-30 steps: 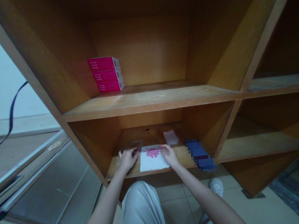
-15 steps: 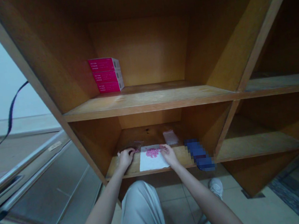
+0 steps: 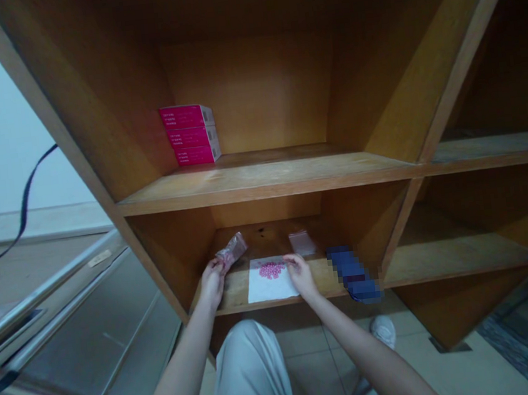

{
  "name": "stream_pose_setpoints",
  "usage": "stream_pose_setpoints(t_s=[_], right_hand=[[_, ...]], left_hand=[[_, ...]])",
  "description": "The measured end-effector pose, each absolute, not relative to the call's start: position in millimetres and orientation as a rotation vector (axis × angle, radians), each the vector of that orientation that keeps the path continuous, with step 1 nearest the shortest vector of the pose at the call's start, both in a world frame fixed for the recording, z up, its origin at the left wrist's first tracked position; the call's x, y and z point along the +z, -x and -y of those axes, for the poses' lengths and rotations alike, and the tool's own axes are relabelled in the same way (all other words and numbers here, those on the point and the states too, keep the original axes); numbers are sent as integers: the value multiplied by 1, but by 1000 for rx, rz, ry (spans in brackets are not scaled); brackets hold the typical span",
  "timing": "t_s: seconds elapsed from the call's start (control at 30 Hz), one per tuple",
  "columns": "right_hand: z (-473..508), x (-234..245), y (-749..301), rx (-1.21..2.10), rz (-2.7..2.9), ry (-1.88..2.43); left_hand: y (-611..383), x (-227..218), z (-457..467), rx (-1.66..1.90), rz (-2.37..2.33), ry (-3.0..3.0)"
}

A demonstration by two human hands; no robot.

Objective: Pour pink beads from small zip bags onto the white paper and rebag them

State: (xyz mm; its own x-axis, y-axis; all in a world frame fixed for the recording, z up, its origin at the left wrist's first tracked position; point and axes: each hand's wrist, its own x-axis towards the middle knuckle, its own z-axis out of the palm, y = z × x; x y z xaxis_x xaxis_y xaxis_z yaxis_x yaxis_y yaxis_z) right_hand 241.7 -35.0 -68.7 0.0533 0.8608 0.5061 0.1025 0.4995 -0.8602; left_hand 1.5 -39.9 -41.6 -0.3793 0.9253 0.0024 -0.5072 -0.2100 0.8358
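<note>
My left hand point(image 3: 213, 281) is closed on a clear plastic bag point(image 3: 232, 251) with pink bits in its lower part, lifted and tilted at the left of the lower shelf. White paper point(image 3: 269, 290) lies near the shelf's front edge, with a loose pile of small pink beads point(image 3: 271, 270) on its far half. At the paper's right side is my right hand point(image 3: 300, 274), fingertips pinched together close to the beads. Whatever is between those fingertips, if anything, is too small to make out. Another small clear bag point(image 3: 302, 243) lies flat behind the right hand.
A blue item, blurred out point(image 3: 353, 273), lies at the right and overhangs the shelf edge. Stacked pink boxes point(image 3: 190, 136) stand on the upper shelf point(image 3: 266, 173). A metal-framed panel point(image 3: 93, 328) leans at the left. My knee point(image 3: 250, 362) is below the shelf.
My left hand has moved slightly left and raised the clear bag from the shelf. The right hand has hardly moved, staying by the beads.
</note>
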Motion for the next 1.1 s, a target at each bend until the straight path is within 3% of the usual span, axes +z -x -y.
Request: stream_pose_setpoints(t_s=[0.13,0.5,1.1], right_hand=[[38,-51,-236,699,1412,882],[29,-28,-213,1241,1283,929],[37,-24,-208,1267,1281,936]], left_hand=[[-15,-34,54,1650,-828,-555],[-50,-32,75,1408,-740,-465],[-48,-31,80,1590,-1037,-831]])
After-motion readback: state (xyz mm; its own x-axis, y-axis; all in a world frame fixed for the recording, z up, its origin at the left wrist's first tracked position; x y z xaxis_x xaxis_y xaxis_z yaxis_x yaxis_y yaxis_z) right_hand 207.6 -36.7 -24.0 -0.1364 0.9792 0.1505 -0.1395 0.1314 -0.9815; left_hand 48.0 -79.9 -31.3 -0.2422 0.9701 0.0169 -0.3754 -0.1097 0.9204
